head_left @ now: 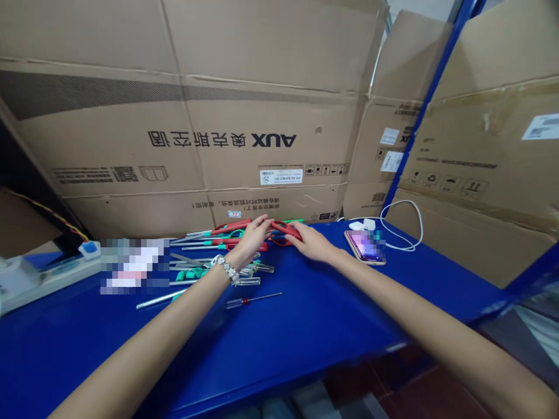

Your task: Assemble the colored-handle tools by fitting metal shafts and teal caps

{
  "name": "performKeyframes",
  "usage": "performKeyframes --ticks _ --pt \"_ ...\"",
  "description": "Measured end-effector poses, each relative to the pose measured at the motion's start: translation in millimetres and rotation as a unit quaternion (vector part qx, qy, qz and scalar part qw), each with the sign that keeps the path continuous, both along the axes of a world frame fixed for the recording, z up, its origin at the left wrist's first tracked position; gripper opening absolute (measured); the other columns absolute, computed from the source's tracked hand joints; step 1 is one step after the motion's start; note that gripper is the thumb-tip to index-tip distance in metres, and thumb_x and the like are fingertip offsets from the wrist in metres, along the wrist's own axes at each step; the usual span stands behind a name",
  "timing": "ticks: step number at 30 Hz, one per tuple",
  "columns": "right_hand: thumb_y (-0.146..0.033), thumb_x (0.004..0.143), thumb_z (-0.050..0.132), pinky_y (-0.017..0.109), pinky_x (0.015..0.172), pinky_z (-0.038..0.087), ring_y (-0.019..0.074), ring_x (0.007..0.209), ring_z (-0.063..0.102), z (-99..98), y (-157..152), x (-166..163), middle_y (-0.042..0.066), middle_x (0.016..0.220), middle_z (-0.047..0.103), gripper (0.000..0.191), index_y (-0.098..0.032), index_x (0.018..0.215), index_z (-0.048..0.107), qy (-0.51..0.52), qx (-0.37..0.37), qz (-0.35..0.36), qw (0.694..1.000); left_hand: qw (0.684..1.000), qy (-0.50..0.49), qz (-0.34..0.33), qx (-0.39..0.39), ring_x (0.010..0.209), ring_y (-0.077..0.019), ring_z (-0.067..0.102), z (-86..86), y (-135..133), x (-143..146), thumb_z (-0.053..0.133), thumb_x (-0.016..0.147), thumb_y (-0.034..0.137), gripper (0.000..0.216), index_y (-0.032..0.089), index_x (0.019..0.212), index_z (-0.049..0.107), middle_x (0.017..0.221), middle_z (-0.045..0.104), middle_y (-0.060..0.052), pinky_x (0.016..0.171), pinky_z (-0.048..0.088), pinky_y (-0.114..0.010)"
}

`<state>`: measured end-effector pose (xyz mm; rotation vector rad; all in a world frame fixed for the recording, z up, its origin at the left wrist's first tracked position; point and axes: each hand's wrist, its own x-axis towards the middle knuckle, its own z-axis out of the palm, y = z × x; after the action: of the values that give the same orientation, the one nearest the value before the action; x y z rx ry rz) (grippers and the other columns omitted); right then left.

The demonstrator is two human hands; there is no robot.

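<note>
My right hand [311,241] is closed on a red plastic handle [286,228] that looks like part of a stick lighter. My left hand [253,235], with a bracelet at the wrist, has its fingers bent together at the left end of that handle; what they pinch is hidden. Beneath and left of it lie several stick lighters [233,226] with red handles, green collars and long metal tubes. Loose metal tubes with clear ends [248,281] and small green pieces [190,274] are nearer me. A screwdriver [238,302] with a clear handle lies in front of these.
Cardboard sheets [227,116] stand behind and to the right of the blue table [297,343]. On the right are a phone [364,245] and a white cable [421,233]. A power strip [61,274] sits at the left, beside a blurred-out patch.
</note>
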<state>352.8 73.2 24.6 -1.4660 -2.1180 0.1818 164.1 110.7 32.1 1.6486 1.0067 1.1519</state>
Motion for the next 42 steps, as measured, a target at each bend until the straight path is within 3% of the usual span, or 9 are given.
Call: performKeyframes --ticks 2,7,14,19,23,27,35,38,42 --pt "-0.034 0.098 0.050 0.035 0.086 0.043 0.0255 0.105 0.063 7.9 17 10 0.012 0.118 0.067 0.032 -0.020 0.127 0.054 -0.055 0.014 -0.011 0.998 0.990 0.116 0.015 0.077 0.133 -0.0259 0.053 4.0 17 -3 0.040 0.098 0.030 0.045 0.009 0.137 0.051 0.144 0.053 -0.021 0.110 0.044 -0.041" --pt "-0.032 0.094 0.052 0.046 0.094 0.038 0.0314 0.115 0.055 16.9 61 24 0.015 0.125 0.062 0.036 -0.020 0.129 0.056 -0.138 0.012 -0.061 0.988 0.961 0.229 0.000 0.158 0.135 -0.0258 0.050 6.1 46 -11 0.046 0.091 0.019 0.046 0.012 0.134 0.056 0.143 0.056 -0.016 0.117 0.035 -0.043" --pt "-0.027 0.082 0.064 0.048 0.098 0.033 0.0329 0.120 0.050 5.9 94 16 0.014 0.124 0.061 0.044 -0.021 0.126 0.060 -0.121 -0.007 -0.078 0.990 0.911 0.359 -0.037 0.201 0.128 -0.0281 0.057 -13.0 55 -6 0.045 0.087 0.012 0.044 0.011 0.128 0.062 0.137 0.060 -0.018 0.113 0.039 -0.042" --pt "-0.026 0.074 0.070 0.042 0.093 0.036 0.0293 0.117 0.053 5.7 92 17 0.008 0.122 0.064 0.050 -0.024 0.123 0.061 -0.066 -0.014 -0.088 0.994 0.892 0.396 -0.039 0.213 0.132 -0.0278 0.053 -11.8 53 -9 0.039 0.090 0.013 0.047 0.011 0.134 0.056 0.143 0.055 -0.016 0.114 0.037 -0.042" --pt "-0.023 0.075 0.068 0.041 0.094 0.036 0.0275 0.118 0.053 5.4 83 17 0.008 0.123 0.064 0.047 -0.024 0.122 0.061 -0.034 -0.012 -0.084 0.996 0.886 0.400 -0.028 0.233 0.131 -0.0276 0.052 -5.6 43 -21 0.036 0.092 0.015 0.046 0.012 0.135 0.054 0.142 0.054 -0.014 0.113 0.038 -0.042" --pt "-0.022 0.080 0.064 0.041 0.095 0.035 0.0274 0.116 0.053 -0.2 69 2 0.008 0.118 0.064 0.035 -0.023 0.115 0.064 0.012 0.039 -0.063 0.997 0.885 0.379 0.001 0.271 0.122 -0.0274 0.057 -3.2 22 -54 0.039 0.093 0.019 0.038 0.017 0.125 0.058 0.130 0.059 -0.013 0.107 0.043 -0.044" --pt "-0.022 0.084 0.063 0.037 0.087 0.039 0.0239 0.100 0.059 -6.1 48 -80 0.006 0.101 0.071 0.015 -0.021 0.098 0.069 -0.049 0.040 0.120 0.991 0.895 0.366 0.043 0.251 0.104 -0.0250 0.062 -8.9 -38 -141 0.040 0.095 0.024 0.024 0.022 0.104 0.062 0.109 0.066 -0.008 0.091 0.049 -0.040" --pt "-0.025 0.084 0.064 0.035 0.082 0.041 0.0251 0.095 0.061 -2.8 51 -110 0.007 0.096 0.072 0.014 -0.022 0.095 0.072 -0.092 0.027 0.115 0.989 0.897 0.369 0.047 0.240 0.103 -0.0245 0.062 -17.4 -55 -158 0.041 0.096 0.027 0.022 0.022 0.102 0.062 0.108 0.065 -0.007 0.091 0.048 -0.039" --pt "-0.030 0.083 0.067 0.037 0.082 0.043 0.0284 0.098 0.062 0.2 59 -132 0.012 0.107 0.070 0.018 -0.021 0.098 0.072 -0.138 0.042 0.072 0.987 0.899 0.369 0.035 0.231 0.106 -0.0242 0.060 -26.2 -67 -167 0.044 0.097 0.030 0.021 0.022 0.105 0.061 0.111 0.064 -0.007 0.093 0.048 -0.039"
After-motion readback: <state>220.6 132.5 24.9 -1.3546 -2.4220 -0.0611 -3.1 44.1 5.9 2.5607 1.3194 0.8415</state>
